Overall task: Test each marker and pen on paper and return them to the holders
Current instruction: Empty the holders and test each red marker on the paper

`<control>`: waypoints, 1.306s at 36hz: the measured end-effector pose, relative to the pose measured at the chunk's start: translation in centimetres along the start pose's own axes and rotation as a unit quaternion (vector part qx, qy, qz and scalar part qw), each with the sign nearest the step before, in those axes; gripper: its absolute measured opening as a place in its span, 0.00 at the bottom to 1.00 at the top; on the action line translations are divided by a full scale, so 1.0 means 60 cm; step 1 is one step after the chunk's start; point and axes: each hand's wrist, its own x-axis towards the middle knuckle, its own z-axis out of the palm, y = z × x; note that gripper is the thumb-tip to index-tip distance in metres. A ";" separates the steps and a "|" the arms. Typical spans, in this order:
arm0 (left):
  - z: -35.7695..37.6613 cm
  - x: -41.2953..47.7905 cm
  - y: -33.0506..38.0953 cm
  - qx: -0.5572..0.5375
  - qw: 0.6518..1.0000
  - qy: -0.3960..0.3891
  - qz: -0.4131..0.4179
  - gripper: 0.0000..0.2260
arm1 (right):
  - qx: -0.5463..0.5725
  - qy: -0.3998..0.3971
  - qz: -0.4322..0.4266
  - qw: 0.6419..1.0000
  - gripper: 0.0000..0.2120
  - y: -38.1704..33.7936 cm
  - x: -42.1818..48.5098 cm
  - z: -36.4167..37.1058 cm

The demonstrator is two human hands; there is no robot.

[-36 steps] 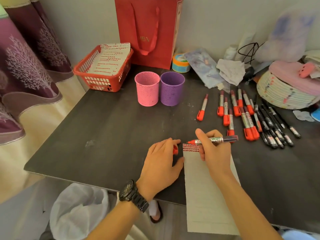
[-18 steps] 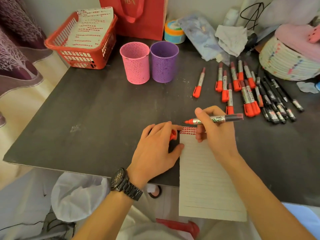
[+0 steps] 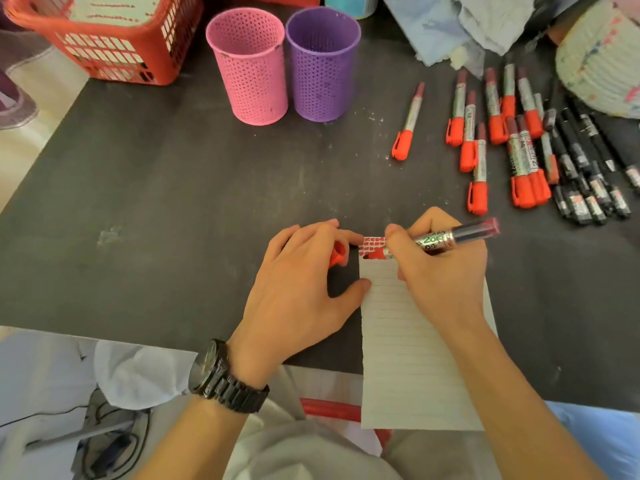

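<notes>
A strip of lined paper [image 3: 412, 358] lies over the table's front edge, with rows of red marks at its top. My right hand [image 3: 446, 271] grips an uncapped red marker [image 3: 446, 239], its tip down on the paper's top. My left hand [image 3: 304, 282] holds the red cap [image 3: 337, 254] under its fingers, with fingertips and thumb touching the paper's left edge. A pink holder [image 3: 251, 69] and a purple holder [image 3: 323, 65] stand side by side at the back.
Several capped red markers [image 3: 481, 133] and black pens [image 3: 585, 174] lie at the right. A red basket [image 3: 138, 57] with paper sits back left. Cloths [image 3: 453, 26] and a woven basket [image 3: 602, 60] crowd the back right corner of the dark table [image 3: 173, 209].
My right hand lowered the marker, and its tip now meets the paper's top. The camera tilted down and closer. My left hand stayed by the paper's edge with the cap.
</notes>
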 end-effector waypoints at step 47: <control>-0.002 0.001 0.001 -0.002 0.999 -0.017 -0.034 0.22 | -0.044 -0.019 -0.007 0.999 0.13 -0.005 0.001 0.004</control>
